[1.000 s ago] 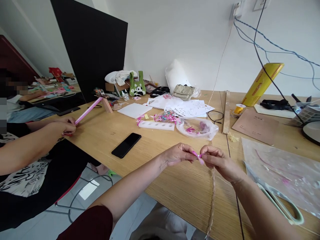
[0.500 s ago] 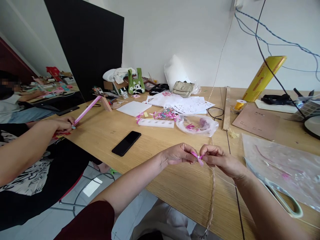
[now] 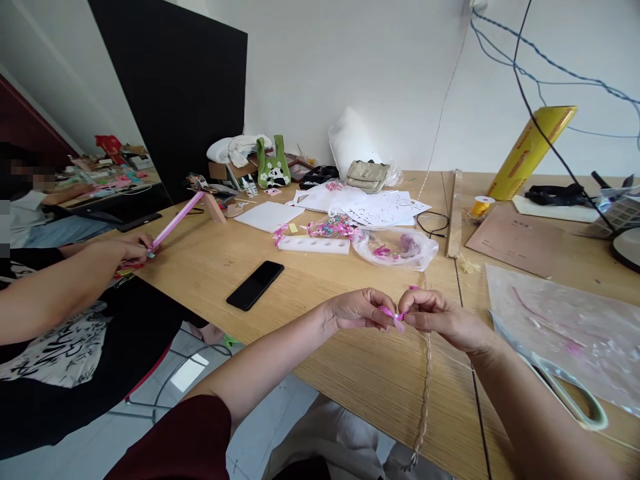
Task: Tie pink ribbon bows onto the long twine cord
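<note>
Between my hands is a small pink ribbon bow (image 3: pixel 398 325) with a white bead-like spot at its middle. My left hand (image 3: pixel 361 309) is closed, pinching the bow's left side between thumb and fingers. On the opposite side my right hand (image 3: pixel 443 317) pinches the bow's right loop, fingertips almost touching those of the left. Behind the right fingers a bit of pink (image 3: pixel 413 287) peeks out. Below the hands, a braided light cord (image 3: pixel 427 393) runs down over the table's front edge. The fingertips partly cover the bow.
A black phone (image 3: pixel 255 285) lies left of my hands. Farther back are a white foam strip (image 3: pixel 314 245) and a plastic bag (image 3: pixel 425 252) with pink pieces. Scissors (image 3: pixel 575 393) lie at right beside a plastic sheet (image 3: pixel 560 327). At left, a co-worker's hands (image 3: pixel 137 248) hold a pink strip (image 3: pixel 177 219).
Both hands keep their pinch on the bow, which has turned slightly. A bit of pink now shows above the right fingers. The view has shifted a little.
</note>
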The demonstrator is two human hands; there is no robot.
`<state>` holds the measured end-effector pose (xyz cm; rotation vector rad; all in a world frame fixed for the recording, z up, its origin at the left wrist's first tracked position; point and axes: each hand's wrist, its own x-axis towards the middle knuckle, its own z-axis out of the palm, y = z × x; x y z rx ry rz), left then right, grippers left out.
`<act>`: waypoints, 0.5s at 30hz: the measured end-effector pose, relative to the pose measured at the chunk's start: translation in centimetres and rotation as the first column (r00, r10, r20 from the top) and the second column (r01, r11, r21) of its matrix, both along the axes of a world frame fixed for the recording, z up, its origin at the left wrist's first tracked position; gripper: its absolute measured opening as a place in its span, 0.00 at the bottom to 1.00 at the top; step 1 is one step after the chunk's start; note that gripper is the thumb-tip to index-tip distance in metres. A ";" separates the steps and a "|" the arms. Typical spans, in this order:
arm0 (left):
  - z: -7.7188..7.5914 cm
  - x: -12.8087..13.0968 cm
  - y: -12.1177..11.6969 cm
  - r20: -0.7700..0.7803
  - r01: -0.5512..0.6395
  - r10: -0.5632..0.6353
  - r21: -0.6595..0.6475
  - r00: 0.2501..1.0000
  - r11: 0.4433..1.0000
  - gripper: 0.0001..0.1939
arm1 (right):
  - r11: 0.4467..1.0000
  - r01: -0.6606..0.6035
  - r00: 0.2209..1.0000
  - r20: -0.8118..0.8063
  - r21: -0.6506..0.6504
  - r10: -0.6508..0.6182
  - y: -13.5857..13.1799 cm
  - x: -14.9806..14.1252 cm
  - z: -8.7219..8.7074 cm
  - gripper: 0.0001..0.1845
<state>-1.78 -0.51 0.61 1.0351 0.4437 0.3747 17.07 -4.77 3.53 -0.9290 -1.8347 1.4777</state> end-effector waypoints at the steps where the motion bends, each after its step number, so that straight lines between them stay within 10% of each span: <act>1: 0.0 0.0 0.0 0.008 -0.021 0.021 -0.002 1.000 1.000 0.12 | 1.000 0.000 1.000 -0.002 -0.003 0.000 0.0 0.0 0.0 0.12; 15: -0.5 -0.9 -0.7 0.163 -0.411 0.408 -0.020 0.898 0.911 0.12 | 0.960 0.279 0.949 -0.146 -0.022 -0.279 0.4 -0.9 -1.4 0.12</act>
